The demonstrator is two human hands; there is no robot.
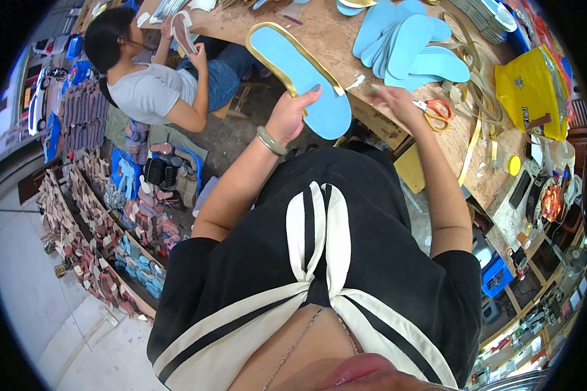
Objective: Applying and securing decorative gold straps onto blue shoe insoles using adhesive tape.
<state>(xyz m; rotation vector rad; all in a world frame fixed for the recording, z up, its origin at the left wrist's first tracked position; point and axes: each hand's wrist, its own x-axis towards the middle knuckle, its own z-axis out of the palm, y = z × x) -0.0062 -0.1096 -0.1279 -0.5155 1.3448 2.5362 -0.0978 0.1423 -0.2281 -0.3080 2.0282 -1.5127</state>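
Observation:
In my left hand [292, 116] is a blue insole [329, 111], tilted above the gap in front of the table. My thumb presses on its face while the fingers go behind it. A shiny gold trim strip [303, 49] runs round the toe end and down both sides, its one end reaching past the insole's middle on the right. My right hand [396, 104] hovers by the table's front edge, its fingers loosely stretched toward the insole and slightly blurred; nothing shows in them. Orange-handled scissors [437, 114] lie just right of that hand.
Blue insoles [411, 52] lie in a fanned pile on the wooden table [332, 39]. Loose gold strips [476, 78] and a yellow bag [531, 91] are at the right. A seated co-worker [150, 78] holds a sole at the far left. Racks of soles [98, 241] stand on the floor.

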